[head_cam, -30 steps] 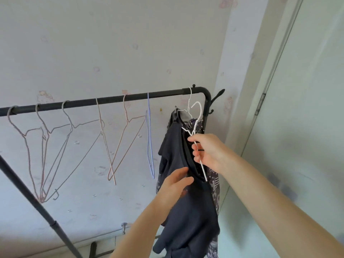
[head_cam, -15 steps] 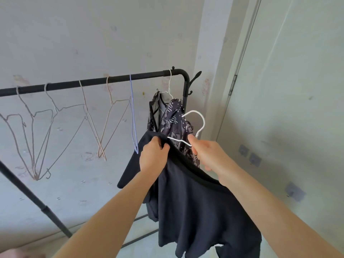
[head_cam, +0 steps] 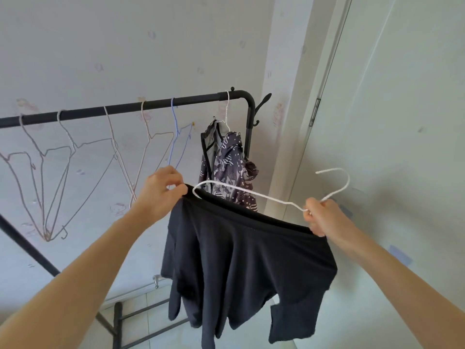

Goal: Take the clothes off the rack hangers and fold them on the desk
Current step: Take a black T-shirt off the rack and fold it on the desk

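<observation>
A black garment [head_cam: 241,268] hangs in front of me, off the rack, stretched between my hands. My left hand [head_cam: 161,192] pinches its upper left edge. My right hand [head_cam: 324,217] grips the neck of a white wire hanger [head_cam: 254,193] together with the garment's right edge; the hanger's left shoulder sticks out above the cloth. A patterned dark jacket [head_cam: 226,170] still hangs on a white hanger at the right end of the black rack bar [head_cam: 151,105].
Several bare wire hangers [head_cam: 63,157] and a blue one [head_cam: 176,137] hang along the bar to the left. The rack's slanted leg [head_cam: 32,253] and floor bars [head_cam: 141,313] are at lower left. A door [head_cam: 392,122] stands at the right.
The black garment and its white hanger have come off the rack and toward me. My hands have spread apart, and the hanger now lies sideways above the cloth.
</observation>
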A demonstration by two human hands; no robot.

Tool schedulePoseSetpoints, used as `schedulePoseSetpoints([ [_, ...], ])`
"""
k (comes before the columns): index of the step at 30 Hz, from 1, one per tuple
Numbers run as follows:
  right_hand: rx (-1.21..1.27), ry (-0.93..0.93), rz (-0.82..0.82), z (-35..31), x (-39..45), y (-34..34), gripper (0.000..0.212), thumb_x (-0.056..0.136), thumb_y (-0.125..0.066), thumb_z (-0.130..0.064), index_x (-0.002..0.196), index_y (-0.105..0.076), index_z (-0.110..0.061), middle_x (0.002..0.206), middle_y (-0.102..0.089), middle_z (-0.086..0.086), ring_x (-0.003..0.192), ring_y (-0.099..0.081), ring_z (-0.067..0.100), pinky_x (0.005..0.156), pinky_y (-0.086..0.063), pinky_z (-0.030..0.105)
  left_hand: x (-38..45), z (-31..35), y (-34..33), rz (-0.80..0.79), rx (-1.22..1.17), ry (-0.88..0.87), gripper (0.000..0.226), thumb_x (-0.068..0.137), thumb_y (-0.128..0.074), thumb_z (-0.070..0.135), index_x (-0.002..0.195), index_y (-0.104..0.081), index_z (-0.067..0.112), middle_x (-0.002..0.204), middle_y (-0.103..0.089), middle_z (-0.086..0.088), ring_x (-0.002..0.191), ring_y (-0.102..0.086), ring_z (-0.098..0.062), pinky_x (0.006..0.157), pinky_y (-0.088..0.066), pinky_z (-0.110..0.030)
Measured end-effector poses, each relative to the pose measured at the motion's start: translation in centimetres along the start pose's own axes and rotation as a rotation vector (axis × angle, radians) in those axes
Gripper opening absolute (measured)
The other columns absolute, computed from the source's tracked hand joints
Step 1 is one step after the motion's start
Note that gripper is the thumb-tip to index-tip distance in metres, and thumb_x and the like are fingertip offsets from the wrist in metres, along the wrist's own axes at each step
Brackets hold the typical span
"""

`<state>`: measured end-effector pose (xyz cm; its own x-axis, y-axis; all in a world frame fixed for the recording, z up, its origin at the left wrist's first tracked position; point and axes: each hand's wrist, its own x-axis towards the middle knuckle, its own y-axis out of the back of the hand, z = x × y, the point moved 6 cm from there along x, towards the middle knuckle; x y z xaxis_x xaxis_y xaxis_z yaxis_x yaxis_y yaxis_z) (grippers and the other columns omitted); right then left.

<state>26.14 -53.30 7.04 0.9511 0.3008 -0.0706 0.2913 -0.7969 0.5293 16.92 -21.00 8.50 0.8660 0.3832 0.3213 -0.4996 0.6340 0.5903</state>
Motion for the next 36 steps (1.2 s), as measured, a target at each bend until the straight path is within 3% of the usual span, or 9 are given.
schedulePoseSetpoints([
  [3,0.184,-0.063,-0.052,1.1,0.9,-0.8,0.041,0.083,-0.035,-0.017,0.045,-0.02,-0.024,0.053,-0.014,0.0,0.054,-0.009,0.017,0.058,-0.009,0.038,-0.9,-0.6,-1.2,-0.113,-0.326,0.11,0.019,0.083,-0.057,0.009,0.081,-0.071,-0.004,0.085,-0.067,-0.009,0.078,-0.056,-0.024,0.078,-0.044,-0.035],
  [5,0.274,-0.09,-0.052,2.0,1.5,-1.4,0.038,0.086,-0.031,-0.013,0.049,-0.022,-0.021,0.054,-0.015,0.001,0.053,-0.01,0.017,0.056,-0.01,0.036,-2.0,-0.2,-2.2,-0.085,-0.344,0.117,0.032,0.077,-0.059,0.023,0.079,-0.065,-0.009,0.067,-0.053,-0.014,0.066,-0.044,-0.019,0.066,-0.036,-0.033],
  [8,0.418,-0.066,-0.015,2.2,2.2,-2.1,0.034,0.089,-0.03,-0.013,0.056,-0.024,-0.02,0.047,-0.018,-0.002,0.05,-0.013,0.016,0.053,-0.017,0.032,-3.1,0.7,-3.0,0.038,-0.413,0.109,0.026,0.085,-0.059,0.011,0.077,-0.061,-0.013,0.062,-0.044,-0.013,0.062,-0.037,-0.017,0.058,-0.03,-0.031],
  [13,0.464,0.004,-0.039,1.1,3.3,-3.2,0.025,0.076,-0.036,-0.021,0.056,-0.022,-0.02,0.047,-0.019,-0.001,0.052,-0.013,0.017,0.054,-0.019,0.033,-3.7,-1.5,-4.1,0.115,-1.059,0.522,0.019,0.092,-0.054,0.009,0.082,-0.07,0.007,0.074,-0.067,-0.007,0.066,-0.063,-0.019,0.066,-0.052,-0.03],
  [15,0.389,0.004,-0.036,1.1,3.8,-3.4,0.026,0.076,-0.036,-0.021,0.055,-0.022,-0.02,0.047,-0.019,-0.001,0.051,-0.015,0.016,0.054,-0.019,0.033,-3.8,-2.3,-3.6,0.11,-1.006,0.539,0.018,0.092,-0.054,0.009,0.085,-0.071,0.006,0.078,-0.068,-0.009,0.068,-0.064,-0.02,0.068,-0.053,-0.032],
  [19,0.242,-0.055,0.065,2.0,4.6,-2.8,0.032,0.085,-0.034,-0.009,0.059,-0.02,-0.021,0.055,-0.017,0.001,0.052,-0.014,0.015,0.054,-0.015,0.033,-3.5,-3.4,-1.3,0.216,-0.608,0.427,0.019,0.086,-0.058,0.011,0.078,-0.075,0.006,0.071,-0.06,-0.016,0.065,-0.052,-0.023,0.062,-0.043,-0.037],
  [24,0.439,-0.049,0.089,2.0,6.2,-2.6,0.035,0.085,-0.031,-0.006,0.056,-0.021,-0.024,0.05,-0.017,-0.005,0.05,-0.012,0.013,0.054,-0.012,0.033,-3.3,-4.3,-0.5,0.265,-0.54,0.425,0.039,0.073,-0.056,0.029,0.085,-0.06,-0.009,0.07,-0.046,-0.01,0.068,-0.041,-0.021,0.062,-0.035,-0.038],
  [30,0.715,-0.005,0.018,-1.0,7.7,-4.2,0.042,0.087,-0.026,-0.007,0.048,-0.024,-0.024,0.046,-0.016,-0.006,0.049,-0.009,0.013,0.057,-0.008,0.034,-2.1,-3.2,-2.1,0.143,-0.47,0.368,0.026,0.086,-0.059,0.015,0.071,-0.056,-0.005,0.06,-0.041,-0.007,0.06,-0.038,-0.016,0.054,-0.031,-0.029],
  [36,0.61,-0.003,-0.016,-5.3,9.8,-5.1,0.037,0.096,-0.034,-0.022,0.06,-0.028,-0.021,0.047,-0.022,-0.006,0.047,-0.017,0.014,0.05,-0.021,0.028,-1.1,-3.4,-4.0,0.14,-0.461,0.384,0.027,0.086,-0.061,0.016,0.061,-0.056,0.007,0.055,-0.04,0.0,0.053,-0.036,-0.011,0.049,-0.03,-0.021],
])
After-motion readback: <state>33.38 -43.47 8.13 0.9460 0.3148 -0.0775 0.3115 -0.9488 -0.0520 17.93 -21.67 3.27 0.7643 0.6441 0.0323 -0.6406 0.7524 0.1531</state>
